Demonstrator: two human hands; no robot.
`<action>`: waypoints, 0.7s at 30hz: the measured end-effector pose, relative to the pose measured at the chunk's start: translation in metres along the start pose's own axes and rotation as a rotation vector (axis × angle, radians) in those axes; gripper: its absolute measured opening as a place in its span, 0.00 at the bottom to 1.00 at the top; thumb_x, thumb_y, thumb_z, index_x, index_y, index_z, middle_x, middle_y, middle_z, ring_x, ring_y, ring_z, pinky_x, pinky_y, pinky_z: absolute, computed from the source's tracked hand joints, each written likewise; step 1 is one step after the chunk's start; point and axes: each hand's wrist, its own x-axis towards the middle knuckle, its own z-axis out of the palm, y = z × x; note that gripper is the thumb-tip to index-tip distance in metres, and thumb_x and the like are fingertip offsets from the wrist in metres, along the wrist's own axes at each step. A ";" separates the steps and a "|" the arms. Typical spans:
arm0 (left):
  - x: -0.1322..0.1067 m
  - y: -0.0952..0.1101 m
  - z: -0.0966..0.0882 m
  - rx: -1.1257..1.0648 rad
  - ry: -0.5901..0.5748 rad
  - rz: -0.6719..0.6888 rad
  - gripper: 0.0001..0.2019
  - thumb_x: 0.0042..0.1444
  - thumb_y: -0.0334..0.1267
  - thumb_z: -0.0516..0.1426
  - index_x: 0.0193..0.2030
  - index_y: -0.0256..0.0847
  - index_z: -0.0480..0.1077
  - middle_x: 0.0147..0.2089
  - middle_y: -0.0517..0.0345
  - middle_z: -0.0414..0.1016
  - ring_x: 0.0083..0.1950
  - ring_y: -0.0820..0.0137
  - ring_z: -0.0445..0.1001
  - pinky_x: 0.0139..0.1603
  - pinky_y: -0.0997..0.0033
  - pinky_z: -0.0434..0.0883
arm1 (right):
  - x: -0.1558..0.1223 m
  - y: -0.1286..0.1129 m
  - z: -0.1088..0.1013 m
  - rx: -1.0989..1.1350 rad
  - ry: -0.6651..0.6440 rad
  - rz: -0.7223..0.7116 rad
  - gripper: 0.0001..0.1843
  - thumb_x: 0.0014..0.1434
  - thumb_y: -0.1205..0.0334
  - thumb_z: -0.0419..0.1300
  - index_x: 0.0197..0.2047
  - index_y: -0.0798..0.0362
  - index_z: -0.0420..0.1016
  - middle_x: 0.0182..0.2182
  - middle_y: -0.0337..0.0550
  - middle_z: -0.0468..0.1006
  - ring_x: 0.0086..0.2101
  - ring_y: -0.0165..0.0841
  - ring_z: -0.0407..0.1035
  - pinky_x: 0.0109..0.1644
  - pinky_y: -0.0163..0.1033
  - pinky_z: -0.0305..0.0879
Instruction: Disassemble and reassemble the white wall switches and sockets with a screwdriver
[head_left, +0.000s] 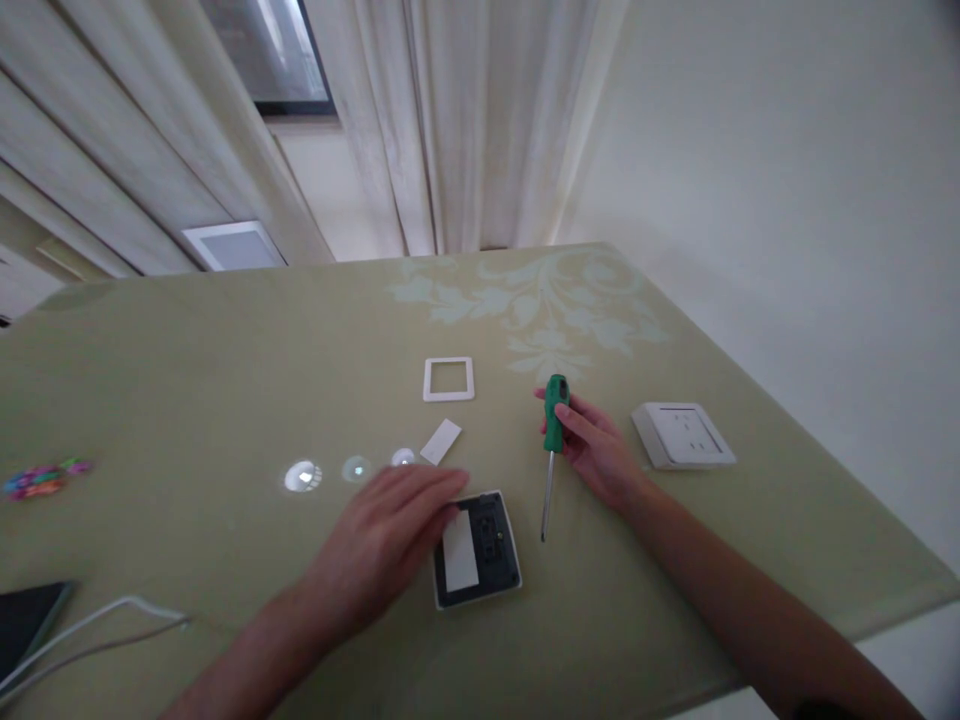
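Note:
My right hand (596,440) is closed round the green handle of a screwdriver (555,425), whose metal shaft points down toward the table's near side. My left hand (394,530) reaches over the upper left edge of a wall switch (496,575), fingers stretched out and fingertips at a white strip on it; its thumb is hidden. The switch lies on the table with its dark inner face up and a white strip (460,555) covering its left part. Behind it rest a loose white rectangular piece (441,441) and a white square frame (473,380).
A white wall socket box (690,438) sits at the right on the cloth-covered table (225,370). At the left are a small colourful bundle (46,478), a dark flat object (30,620) and a white cable (127,601). Curtains and a wall border the table.

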 end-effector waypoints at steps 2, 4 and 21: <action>0.013 -0.027 0.003 0.081 -0.109 -0.056 0.22 0.77 0.32 0.52 0.74 0.44 0.69 0.70 0.46 0.78 0.68 0.55 0.79 0.64 0.46 0.78 | 0.000 -0.001 0.001 0.006 0.009 -0.003 0.30 0.52 0.43 0.80 0.54 0.46 0.86 0.35 0.40 0.83 0.34 0.34 0.76 0.36 0.38 0.72; 0.022 -0.050 0.008 0.055 -0.254 -0.075 0.25 0.74 0.28 0.52 0.74 0.47 0.69 0.75 0.49 0.73 0.74 0.56 0.73 0.69 0.46 0.75 | 0.000 -0.001 0.002 0.012 0.014 -0.005 0.30 0.50 0.43 0.80 0.53 0.46 0.87 0.34 0.40 0.83 0.33 0.33 0.75 0.35 0.37 0.71; 0.005 -0.057 0.019 0.291 -0.232 -0.151 0.25 0.70 0.23 0.51 0.65 0.47 0.78 0.69 0.43 0.78 0.67 0.50 0.77 0.63 0.43 0.79 | 0.002 0.000 0.003 0.043 0.011 0.001 0.28 0.47 0.42 0.82 0.47 0.46 0.89 0.31 0.38 0.82 0.28 0.27 0.70 0.31 0.34 0.67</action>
